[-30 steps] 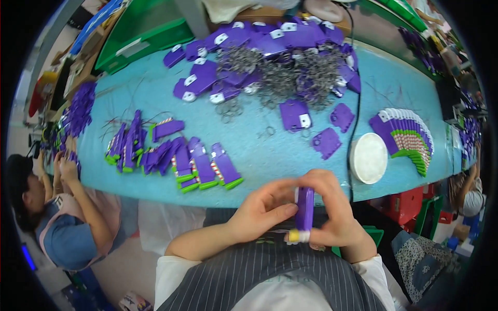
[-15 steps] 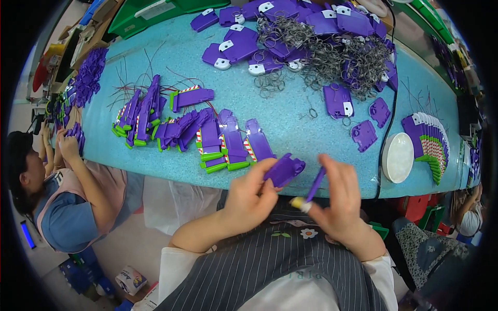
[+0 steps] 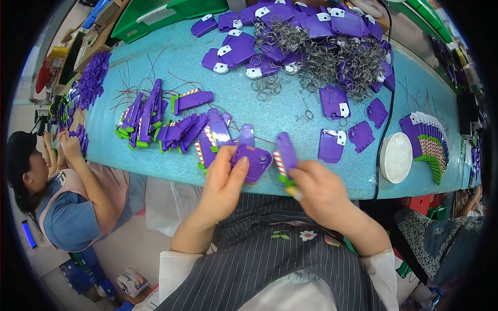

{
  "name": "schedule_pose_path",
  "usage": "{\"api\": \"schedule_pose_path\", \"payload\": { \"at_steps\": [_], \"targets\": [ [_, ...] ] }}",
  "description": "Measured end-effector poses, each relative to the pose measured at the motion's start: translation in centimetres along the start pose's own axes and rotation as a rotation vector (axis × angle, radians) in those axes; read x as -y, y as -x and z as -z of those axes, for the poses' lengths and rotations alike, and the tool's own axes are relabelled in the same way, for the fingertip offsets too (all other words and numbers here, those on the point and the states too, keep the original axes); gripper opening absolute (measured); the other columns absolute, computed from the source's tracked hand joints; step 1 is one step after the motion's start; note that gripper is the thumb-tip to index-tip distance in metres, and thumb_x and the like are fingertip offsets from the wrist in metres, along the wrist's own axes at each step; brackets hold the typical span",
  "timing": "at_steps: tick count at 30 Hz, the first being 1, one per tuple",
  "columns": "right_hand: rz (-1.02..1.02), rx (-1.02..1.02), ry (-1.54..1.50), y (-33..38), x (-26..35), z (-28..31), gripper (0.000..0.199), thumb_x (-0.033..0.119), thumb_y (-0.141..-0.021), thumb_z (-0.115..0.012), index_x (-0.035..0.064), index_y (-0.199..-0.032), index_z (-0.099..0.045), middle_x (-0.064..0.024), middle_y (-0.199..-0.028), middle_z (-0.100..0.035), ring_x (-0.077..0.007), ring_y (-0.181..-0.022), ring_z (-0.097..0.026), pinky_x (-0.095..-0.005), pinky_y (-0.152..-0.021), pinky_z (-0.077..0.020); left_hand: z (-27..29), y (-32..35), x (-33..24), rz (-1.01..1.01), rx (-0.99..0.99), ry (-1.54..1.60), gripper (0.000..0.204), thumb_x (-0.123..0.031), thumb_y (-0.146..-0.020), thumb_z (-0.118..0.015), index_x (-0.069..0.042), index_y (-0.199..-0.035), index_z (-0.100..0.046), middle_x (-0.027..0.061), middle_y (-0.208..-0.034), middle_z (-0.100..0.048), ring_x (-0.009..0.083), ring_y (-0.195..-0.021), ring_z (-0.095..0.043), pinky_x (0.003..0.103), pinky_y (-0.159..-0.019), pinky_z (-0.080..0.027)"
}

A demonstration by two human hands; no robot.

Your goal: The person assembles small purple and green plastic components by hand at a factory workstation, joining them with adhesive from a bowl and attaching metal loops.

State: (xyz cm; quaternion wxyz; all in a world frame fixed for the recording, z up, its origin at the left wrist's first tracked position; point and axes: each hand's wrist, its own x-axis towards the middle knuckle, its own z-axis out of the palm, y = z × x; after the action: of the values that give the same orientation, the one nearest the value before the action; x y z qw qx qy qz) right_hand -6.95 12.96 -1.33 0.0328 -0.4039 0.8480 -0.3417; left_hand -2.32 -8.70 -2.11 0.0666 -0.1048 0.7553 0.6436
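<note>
My left hand pinches a flat purple plastic shell with a round boss near one corner. Beside it, my right hand grips a purple wing piece with a red-and-white striped edge and a green end; a yellow covering shows at a fingertip. The two parts are apart. Behind the left hand lie more striped wing pieces, partly hidden, with thin wires. Right of my hands, a purple shell with a white corner lies on the blue table.
Metal rings are heaped over purple shells at the back. A white bowl stands at right, near a fanned stack of striped pieces. A black cable crosses the table. A co-worker sits at left; a green bin stands behind.
My left hand has moved left with a purple shell. A striped wing piece is now in my right hand. A white-cornered shell now lies on the table to the right.
</note>
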Motion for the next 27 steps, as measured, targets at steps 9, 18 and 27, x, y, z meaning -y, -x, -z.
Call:
{"api": "schedule_pose_path", "payload": {
  "at_steps": [9, 18, 27],
  "targets": [
    [-0.252, -0.481, -1.099, 5.7, 0.5, 4.4, 0.040, 0.021, -0.085, -0.058, -0.0027, -0.113, -0.041, -0.0202, -0.117, -0.046, -0.0227, -0.065, -0.062, -0.0287, -0.048, -0.0530, -3.9, -0.8, -1.3, -0.047, 0.062, 0.520, 0.029, -0.022, -0.098, -0.037, 0.001, -0.116, -0.040, 0.0133, -0.102, -0.058, 0.0171, -0.080, -0.063, 0.029, -0.069, -0.052],
    [-0.493, 0.119, -1.244, 6.0, -0.6, 2.2, 0.044, 0.008, -0.090, -0.047, -0.0024, -0.131, -0.036, -0.0163, -0.121, -0.051, -0.0234, -0.110, -0.053, -0.0352, -0.092, -0.0433, -6.9, 0.0, -1.9, 0.106, 0.191, 0.850, 0.031, -0.024, -0.099, -0.035, -0.003, -0.121, -0.034, 0.0156, -0.113, -0.054, 0.0192, -0.084, -0.062, 0.031, -0.073, -0.051],
    [-0.541, -0.332, -1.132, -1.6, -0.3, 4.9, 0.039, 0.017, -0.093, -0.045, -0.0068, -0.124, -0.046, -0.0222, -0.117, -0.056, -0.0246, -0.092, -0.062, -0.0371, -0.082, -0.0500, -7.5, 0.6, -2.1, 0.453, 0.720, 0.653, 0.035, -0.025, -0.096, -0.044, -0.001, -0.121, -0.040, 0.0113, -0.103, -0.060, 0.0116, -0.077, -0.061, 0.025, -0.069, -0.051]
  ]
}}
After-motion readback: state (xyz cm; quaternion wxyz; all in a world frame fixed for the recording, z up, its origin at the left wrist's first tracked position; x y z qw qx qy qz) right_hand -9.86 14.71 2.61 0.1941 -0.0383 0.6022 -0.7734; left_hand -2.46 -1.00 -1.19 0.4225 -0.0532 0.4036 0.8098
